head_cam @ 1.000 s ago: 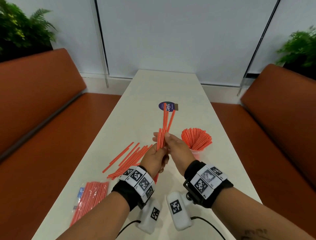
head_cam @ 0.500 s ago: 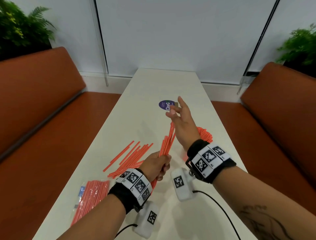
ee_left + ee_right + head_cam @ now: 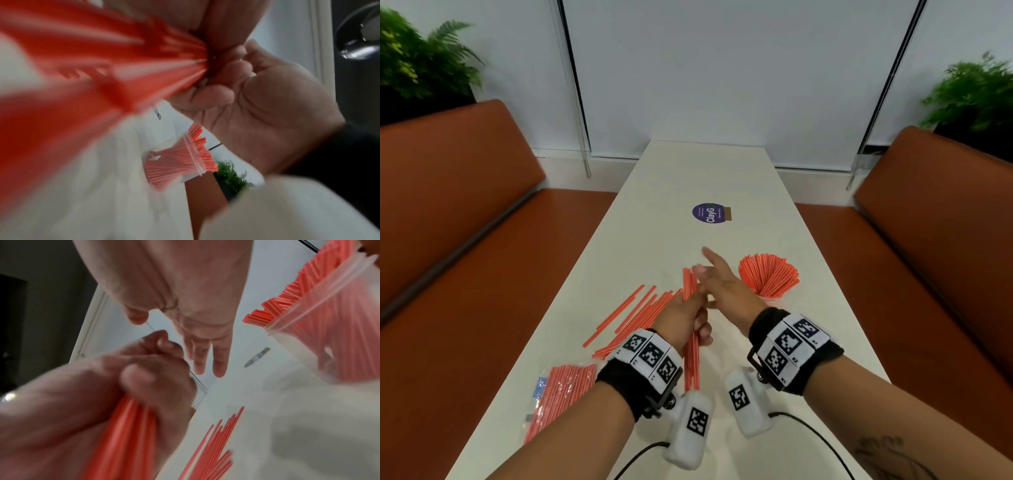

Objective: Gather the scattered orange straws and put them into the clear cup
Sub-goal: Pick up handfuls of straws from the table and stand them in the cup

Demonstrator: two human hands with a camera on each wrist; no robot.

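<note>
A long white surface [image 3: 709,171] runs between two orange-brown benches [image 3: 448,212], one along each side. A round purple sticker [image 3: 708,213] marked "ClayG" lies on it, toward the far end. Green potted ferns [image 3: 417,65] stand behind both benches, before a pale panelled wall [image 3: 722,68].

Purple round sticker [image 3: 709,213] on white table [image 3: 722,171]: large white lettering "ClayG", legible. Smaller lines of text beside it on same sticker: too small to read.
Wristbands [image 3: 789,342] on both wrists: black-and-white square code markers; tiny characters under markers, not legible.
White wrist-mounted camera units [image 3: 746,399]: one code marker each, no readable wording.
Wrist views: no readable text.
</note>
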